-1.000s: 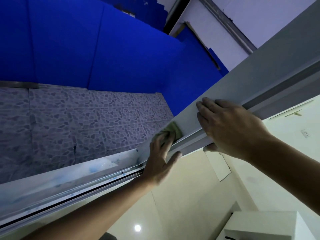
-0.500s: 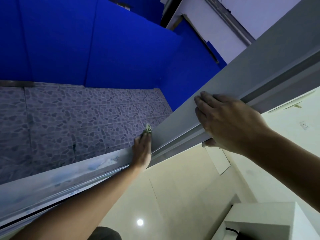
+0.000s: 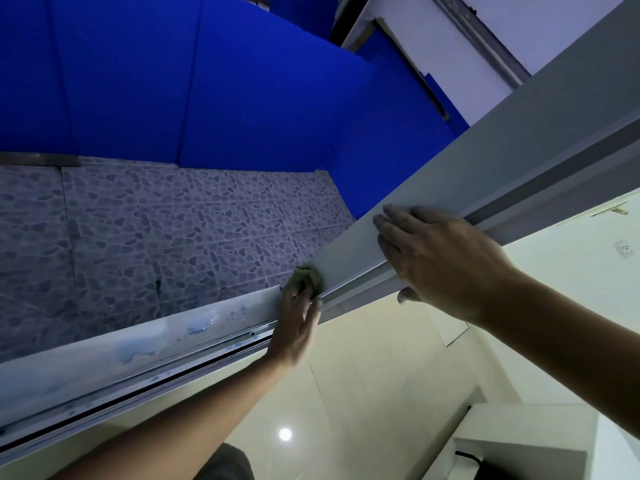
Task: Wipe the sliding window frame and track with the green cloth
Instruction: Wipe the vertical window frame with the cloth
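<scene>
Shifted a bit since half a second back: green cloth showing more now, bunched up at the sash's end rather than just peeking over the fingers. Right hand pretty much same spot on the sash.

Left hand pinching the cloth against the end edge of the grey sliding sash, right where that sash meets the track. Fingers curled round the cloth, thumb side facing the camera, wrist roughly straight, forearm coming up from below the track at a slant. Probably held that way to get the cloth into the corner where sash end and rail meet, since grime tends to collect there.

Right hand spread flat on the sash face, further along it from the cloth, fingers straight and pressing, thumb tucked under the sash's lower edge. Not gripping anything, just bracing. Looks like it's there to keep the sash from sliding while the other hand scrubs, or to nudge it along.

Track stretch on the far side of the cloth from the sash looks smeared with bluish and white marks, so plenty left to wipe, going by that.

Patterned tile floor and blue wall visible beyond the track, outside.
</scene>
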